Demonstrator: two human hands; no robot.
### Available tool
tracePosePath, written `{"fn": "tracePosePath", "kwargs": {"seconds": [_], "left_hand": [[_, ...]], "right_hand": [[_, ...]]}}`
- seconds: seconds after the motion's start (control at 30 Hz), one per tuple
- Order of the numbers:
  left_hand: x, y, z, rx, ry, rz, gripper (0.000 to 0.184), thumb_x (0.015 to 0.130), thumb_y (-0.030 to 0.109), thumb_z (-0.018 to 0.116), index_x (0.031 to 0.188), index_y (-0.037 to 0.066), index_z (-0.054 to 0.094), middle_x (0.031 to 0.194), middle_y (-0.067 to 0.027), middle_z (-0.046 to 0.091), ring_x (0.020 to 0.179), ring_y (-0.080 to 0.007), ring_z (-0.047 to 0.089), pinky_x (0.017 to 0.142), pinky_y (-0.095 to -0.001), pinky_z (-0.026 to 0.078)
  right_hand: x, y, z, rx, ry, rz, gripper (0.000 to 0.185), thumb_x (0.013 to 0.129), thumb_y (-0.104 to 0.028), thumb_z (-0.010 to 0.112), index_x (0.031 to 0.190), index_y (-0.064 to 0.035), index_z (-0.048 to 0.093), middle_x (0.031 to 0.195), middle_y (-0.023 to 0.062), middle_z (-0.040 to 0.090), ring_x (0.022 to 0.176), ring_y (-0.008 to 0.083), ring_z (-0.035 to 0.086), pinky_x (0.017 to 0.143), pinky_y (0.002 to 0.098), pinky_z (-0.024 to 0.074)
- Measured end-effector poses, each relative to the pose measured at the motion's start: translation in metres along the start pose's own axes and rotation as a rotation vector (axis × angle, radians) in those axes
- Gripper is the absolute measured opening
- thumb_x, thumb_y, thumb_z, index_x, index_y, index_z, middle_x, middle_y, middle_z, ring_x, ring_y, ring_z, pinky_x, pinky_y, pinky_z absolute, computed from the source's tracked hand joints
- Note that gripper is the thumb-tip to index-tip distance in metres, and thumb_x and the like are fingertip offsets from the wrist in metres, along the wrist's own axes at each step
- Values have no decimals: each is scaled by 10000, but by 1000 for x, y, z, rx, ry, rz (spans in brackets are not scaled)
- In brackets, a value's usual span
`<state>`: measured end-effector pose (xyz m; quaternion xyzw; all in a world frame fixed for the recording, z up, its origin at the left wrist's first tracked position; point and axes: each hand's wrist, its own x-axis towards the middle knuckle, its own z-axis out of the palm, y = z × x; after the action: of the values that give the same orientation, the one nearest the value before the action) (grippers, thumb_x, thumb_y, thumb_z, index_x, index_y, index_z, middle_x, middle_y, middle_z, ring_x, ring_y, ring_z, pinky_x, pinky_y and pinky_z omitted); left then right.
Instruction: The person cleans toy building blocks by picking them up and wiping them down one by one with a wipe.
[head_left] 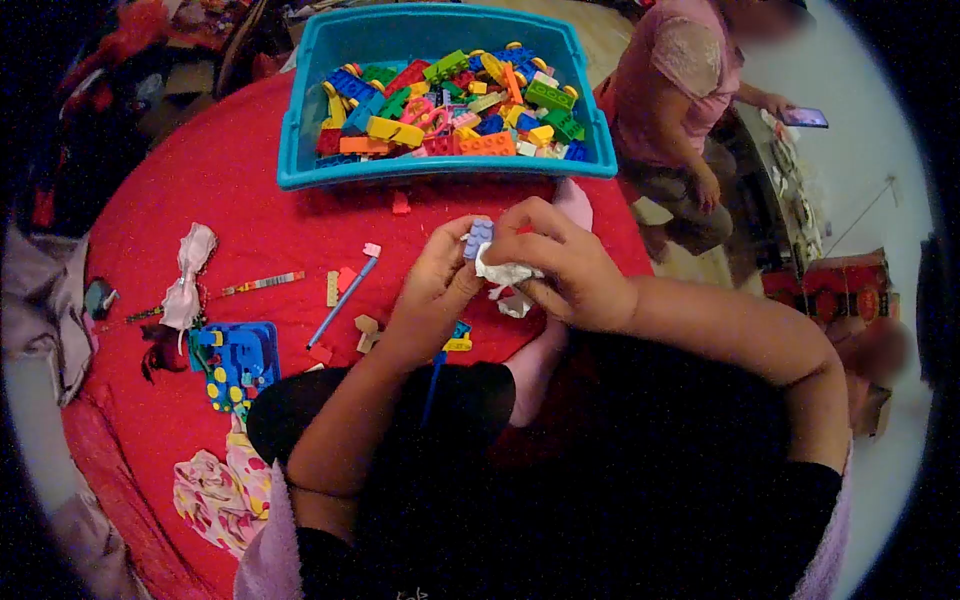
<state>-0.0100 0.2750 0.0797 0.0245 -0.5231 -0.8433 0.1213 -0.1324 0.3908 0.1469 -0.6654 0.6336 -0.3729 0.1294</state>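
My left hand (438, 275) grips a light purple-blue toy building brick (479, 238), studs showing, above the red cloth. Pinched in my right hand (575, 262) is a crumpled white tissue (505, 271), pressed against the brick's lower right side. Part of the tissue hangs below my right fingers. Both hands are close together, in front of a blue plastic tub (445, 178) heaped with colourful building bricks.
On the red cloth (240, 160) lie a blue pen (342, 303), a pink bow (190, 275), a blue toy piece (242, 360), several loose bricks and a patterned cloth (225, 490). A person (680, 110) holding a phone (803, 118) is at the right.
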Motion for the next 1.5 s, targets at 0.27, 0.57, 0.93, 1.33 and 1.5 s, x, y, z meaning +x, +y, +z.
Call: {"fn": "tracePosePath", "kwargs": {"seconds": [0.27, 0.57, 0.93, 1.33, 1.5], "left_hand": [[-5, -6, 10, -210, 98, -106, 501, 893, 279, 414, 1259, -20, 249, 1189, -125, 406, 1112, -201, 406, 951, -343, 317], [-5, -7, 10, -482, 99, -92, 462, 888, 270, 429, 1226, -18, 304, 1175, -113, 422, 1084, -188, 434, 943, -339, 339], [2, -1, -1, 153, 257, 39, 447, 695, -16, 616, 1110, -11, 449, 1012, -65, 495, 961, -163, 503, 862, -273, 393], [-2, 6, 6, 625, 149, 100, 392, 647, -9, 666, 1016, -2, 535, 889, -67, 510, 836, -153, 563, 754, -256, 463], [0, 1, 5, -144, 176, -214, 461, 759, 9, 590, 1178, -40, 407, 1036, -112, 516, 905, -150, 545, 775, -250, 460]], "right_hand": [[-1, 8, -2, -80, 63, 26, 372, 605, 51, 549, 951, -80, 518, 912, 135, 468, 853, 308, 498, 745, 351, 426], [-3, -1, -3, -79, 48, -45, 350, 572, 88, 540, 889, -61, 545, 930, 106, 459, 886, 255, 484, 768, 306, 393], [-7, 19, -2, -107, 167, 146, 349, 599, 73, 538, 919, -67, 548, 924, 117, 475, 859, 278, 507, 743, 328, 419], [-9, 14, 3, -181, -61, 133, 381, 590, 81, 566, 920, -109, 559, 934, 99, 465, 868, 277, 517, 701, 337, 447], [-10, 19, 5, -156, 35, 207, 374, 591, 105, 550, 911, -88, 560, 912, 100, 468, 871, 269, 510, 725, 328, 435]]}}
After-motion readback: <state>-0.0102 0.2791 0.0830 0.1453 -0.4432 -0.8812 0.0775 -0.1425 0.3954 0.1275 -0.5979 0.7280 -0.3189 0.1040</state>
